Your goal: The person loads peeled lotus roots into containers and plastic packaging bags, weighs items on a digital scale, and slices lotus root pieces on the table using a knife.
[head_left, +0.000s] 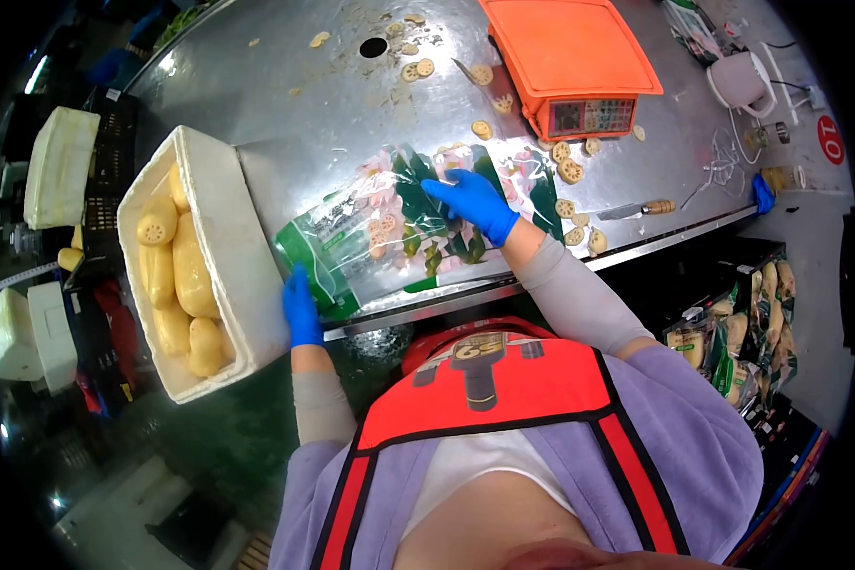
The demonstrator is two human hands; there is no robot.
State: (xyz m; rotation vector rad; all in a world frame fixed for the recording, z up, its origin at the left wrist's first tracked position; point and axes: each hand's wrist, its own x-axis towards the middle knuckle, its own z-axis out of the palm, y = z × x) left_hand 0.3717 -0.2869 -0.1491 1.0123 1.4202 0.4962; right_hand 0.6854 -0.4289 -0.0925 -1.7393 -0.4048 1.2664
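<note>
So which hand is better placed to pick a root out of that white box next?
Probably the left hand: it is at the green end of the plastic bag, close beside the white box that holds the yellow roots. The right hand is farther off, over the bag's printed part.

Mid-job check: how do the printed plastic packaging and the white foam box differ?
Look: the printed plastic packaging is partly see-through, with green and pink designs; the white foam box shows plain, opaque sides.
Shape: the packaging is thin and spread out, while the box is deep and stiff-walled.
Contents: the box visibly holds pale yellow roots; whether the packaging holds anything I can't tell.
Shared: both are close to the left hand.
</note>
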